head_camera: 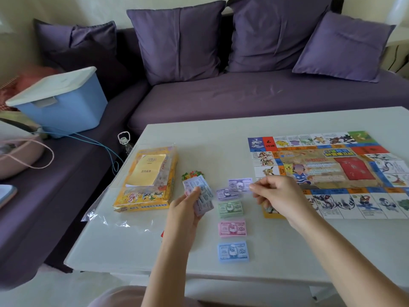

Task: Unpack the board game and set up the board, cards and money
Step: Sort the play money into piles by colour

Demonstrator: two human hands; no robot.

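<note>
**Fig.: sorting the money, head view.** My L hand (186, 210) grips a fanned wad (200, 192) of lilac notes, thumb on top and fingers curled beneath. My R hand (278, 196) pinches one lilac note (240, 184) by its right edge, betw. thumb and forefinger.

The note hangs over the far right corner of the lilac pile (225, 194). Its long axis runs left–right, approx. parallel to the pile, which sits slightly skewed. The pile lies left of my R fingertips and a little nearer me, betw. both hands. The R hand is the closer one for the drop.

Green pile (231, 209), pink pile (232, 228) and blue pile (233, 251) run in a column toward me on the table (287, 251). The board (332, 171) lies unfolded at right, the box (146, 191) at left.

Judgement: money part-sorted. Next, lower the note leftward and square it on the lilac pile.
</note>
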